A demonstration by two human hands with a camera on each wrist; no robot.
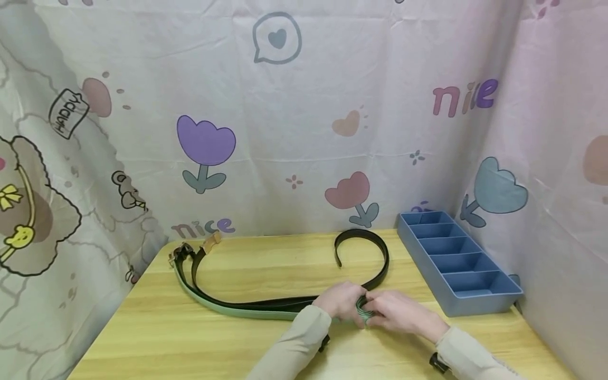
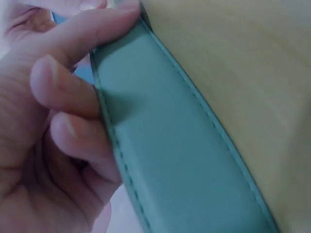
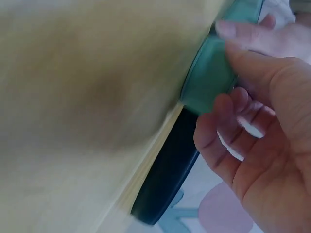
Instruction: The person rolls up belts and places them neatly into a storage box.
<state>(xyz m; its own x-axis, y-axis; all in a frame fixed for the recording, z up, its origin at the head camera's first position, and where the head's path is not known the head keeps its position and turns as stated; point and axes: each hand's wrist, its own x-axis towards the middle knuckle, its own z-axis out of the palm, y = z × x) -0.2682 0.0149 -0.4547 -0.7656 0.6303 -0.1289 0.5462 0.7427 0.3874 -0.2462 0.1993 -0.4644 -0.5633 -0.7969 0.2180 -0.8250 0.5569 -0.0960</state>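
Observation:
A green belt (image 1: 247, 312) with stitched edges runs along the table, its right end rolled into a small coil (image 1: 364, 311) between my hands. My left hand (image 1: 339, 302) grips the belt beside the coil; in the left wrist view its curled fingers lie along one edge of the strap (image 2: 165, 131). From the other side, my right hand (image 1: 401, 312) holds the coil with thumb and fingers, and the right wrist view shows the rolled green strap (image 3: 209, 73) in its grasp. Behind the hands lies a black belt (image 1: 386, 264), its free end curved into an open loop.
The belts' buckle ends (image 1: 182, 253) lie together at the far left, beside a tan piece (image 1: 211, 241) on a dark strap. A blue divided box (image 1: 453, 303) stands on the right of the wooden table (image 1: 142, 322). A printed curtain (image 1: 285, 105) hangs behind.

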